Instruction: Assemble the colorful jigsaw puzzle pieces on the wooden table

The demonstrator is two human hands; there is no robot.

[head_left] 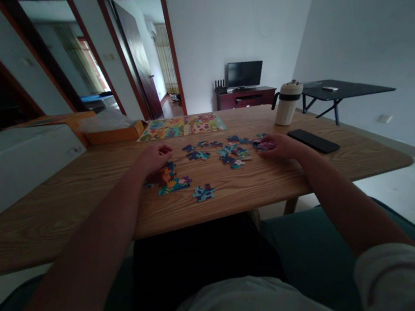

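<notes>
My left hand point(154, 158) hovers over the left side of the wooden table with its fingers curled in; whatever they may hold is hidden. Below it lies a joined section of jigsaw puzzle point(175, 184), partly covered by the hand and forearm. My right hand point(275, 147) is at the right edge of the loose pieces, its fingers closed on a purplish puzzle piece point(263, 144). A heap of blue-toned puzzle pieces point(232, 153) lies between the hands. Nearer the front edge sits a small light-blue group of pieces point(204, 192).
A colourful printed picture sheet point(184, 126) lies at the back of the table point(244, 196). On the left stand a white box point(19, 164) and an orange box point(112, 134) with clear plastic. At right are a white flask point(288, 104) and a black phone point(313, 140).
</notes>
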